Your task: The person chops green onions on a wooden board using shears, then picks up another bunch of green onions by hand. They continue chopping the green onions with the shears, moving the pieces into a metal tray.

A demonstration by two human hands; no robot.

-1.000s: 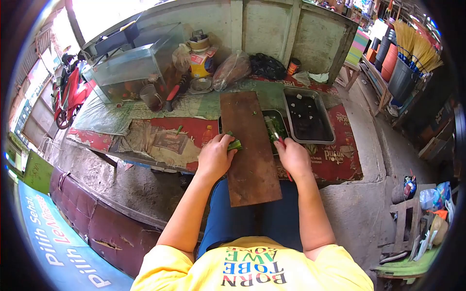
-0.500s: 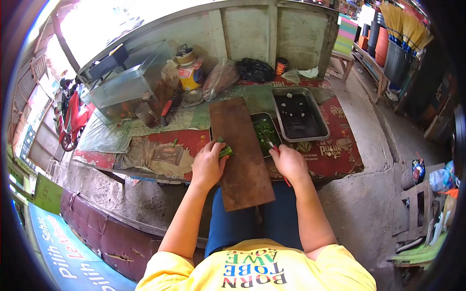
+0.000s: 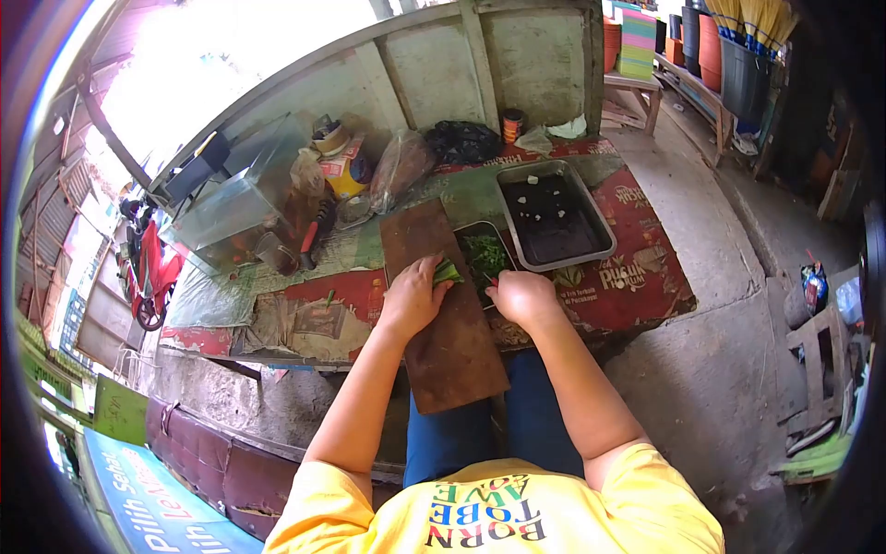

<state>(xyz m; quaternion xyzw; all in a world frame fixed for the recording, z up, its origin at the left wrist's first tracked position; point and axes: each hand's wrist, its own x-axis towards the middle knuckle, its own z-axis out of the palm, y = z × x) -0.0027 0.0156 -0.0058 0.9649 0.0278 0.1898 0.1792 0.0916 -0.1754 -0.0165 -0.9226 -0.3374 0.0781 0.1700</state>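
A long brown wooden board (image 3: 454,355) lies across the table edge and over my lap. My left hand (image 3: 413,297) is closed around a small bundle of green leaves (image 3: 448,270), pressing it on the board. Just right of the board, my right hand (image 3: 524,297) is closed on a red-handled knife (image 3: 493,281); its blade is hard to make out. Beyond that hand, chopped greens (image 3: 484,254) lie in a small metal tray (image 3: 501,230), partly covered by the board. A larger metal tray (image 3: 609,245) holds several white pieces on its dark bottom.
A glass case (image 3: 231,212) stands at the table's left, near a red-handled tool (image 3: 309,247). Plastic bags (image 3: 401,171) and an orange-and-black can (image 3: 512,126) line the back. A maroon bench seat (image 3: 208,462) is at lower left.
The view has shifted a little. My right hand has moved left, closer to the board's edge and my left hand. The leaves remain under my left hand.
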